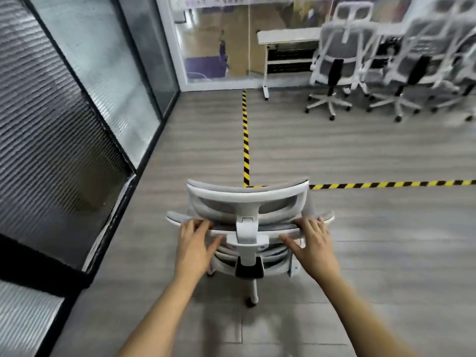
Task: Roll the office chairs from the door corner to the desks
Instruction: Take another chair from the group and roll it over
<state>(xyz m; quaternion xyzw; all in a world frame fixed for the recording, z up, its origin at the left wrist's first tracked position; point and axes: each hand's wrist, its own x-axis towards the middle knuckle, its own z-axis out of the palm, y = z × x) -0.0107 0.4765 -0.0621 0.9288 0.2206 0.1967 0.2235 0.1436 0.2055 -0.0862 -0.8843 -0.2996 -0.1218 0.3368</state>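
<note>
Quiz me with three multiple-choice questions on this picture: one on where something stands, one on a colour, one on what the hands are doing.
1. Where is the white desk from the held chair? A ahead, to the right; B behind it; C directly left of it.
2. The floor tape is: A red and white; B yellow and black; C plain blue.
3. The hands: A only one touches the chair; B both hang free; C left hand and right hand both hold the chair's back.
Answers: A, the desk stands far ahead on the right; B, its stripes alternate those colours; C, each hand's fingers curl over the top edge.
</note>
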